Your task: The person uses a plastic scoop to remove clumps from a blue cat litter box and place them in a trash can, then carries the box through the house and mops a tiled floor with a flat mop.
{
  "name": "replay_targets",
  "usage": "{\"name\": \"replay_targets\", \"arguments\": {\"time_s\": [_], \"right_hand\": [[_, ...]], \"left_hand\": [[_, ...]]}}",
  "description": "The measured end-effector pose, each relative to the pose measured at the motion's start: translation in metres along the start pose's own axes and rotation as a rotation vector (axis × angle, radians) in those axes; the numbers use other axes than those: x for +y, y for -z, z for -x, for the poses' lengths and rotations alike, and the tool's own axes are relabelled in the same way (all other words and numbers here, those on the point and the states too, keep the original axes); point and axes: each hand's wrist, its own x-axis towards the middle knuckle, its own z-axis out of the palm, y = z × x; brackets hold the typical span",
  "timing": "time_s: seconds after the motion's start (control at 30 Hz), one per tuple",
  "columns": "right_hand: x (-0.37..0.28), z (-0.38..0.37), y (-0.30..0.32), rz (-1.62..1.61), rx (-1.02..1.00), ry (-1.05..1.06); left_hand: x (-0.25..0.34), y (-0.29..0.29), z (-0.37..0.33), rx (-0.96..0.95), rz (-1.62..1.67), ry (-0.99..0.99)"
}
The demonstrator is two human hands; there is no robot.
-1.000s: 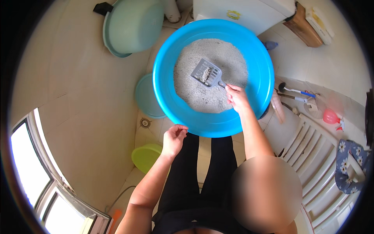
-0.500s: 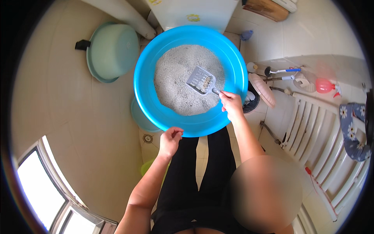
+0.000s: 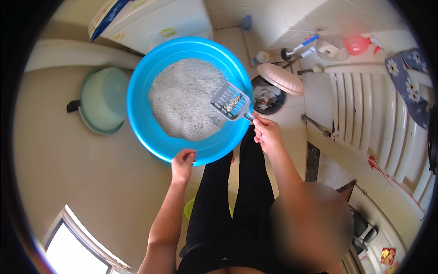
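Note:
A litter scoop [image 3: 232, 102], grey and slotted, has a small heap of beige clumps on it. My right hand [image 3: 268, 133] is closed round its handle. The scoop is over the right side of a big round blue basin [image 3: 137, 98], its handle reaching past the rim. Grey granular cat litter [image 3: 182, 98] spreads across the basin's bottom. My left hand [image 3: 182, 166] is at the basin's near rim with its fingers curled; whether they grip the rim is hidden.
Right of the basin stands a dark trash bin [image 3: 270, 109] with crumpled waste, under a pink lid [image 3: 280, 78]. Farther right are a brush [image 3: 303, 43], a red spray bottle [image 3: 358, 44] and a white radiator [image 3: 365, 102]. A pale green basin [image 3: 105, 100] is by the left wall.
My view has turned right, so the basin appears farther left. The scoop has moved from over the litter's middle toward the right rim, near the bin. My left hand stays by the near rim.

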Motion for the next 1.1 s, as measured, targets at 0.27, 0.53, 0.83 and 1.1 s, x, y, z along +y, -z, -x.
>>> {"name": "replay_targets", "arguments": {"time_s": [0.27,0.53,0.83,1.1], "right_hand": [[-0.018,0.032,0.088,-0.034,0.319,-0.007],[0.050,-0.130,0.160,1.237,0.730,0.485],[0.039,-0.142,0.155,0.334,0.813,-0.058],[-0.023,0.042,0.065,0.097,0.410,-0.113]], "left_hand": [[-0.002,0.007,-0.008,0.037,-0.013,-0.033],[-0.003,0.001,-0.018,0.053,-0.018,-0.007],[-0.005,0.020,-0.015,0.199,-0.007,-0.022],[-0.031,0.050,-0.004,0.355,0.170,0.051]]}}
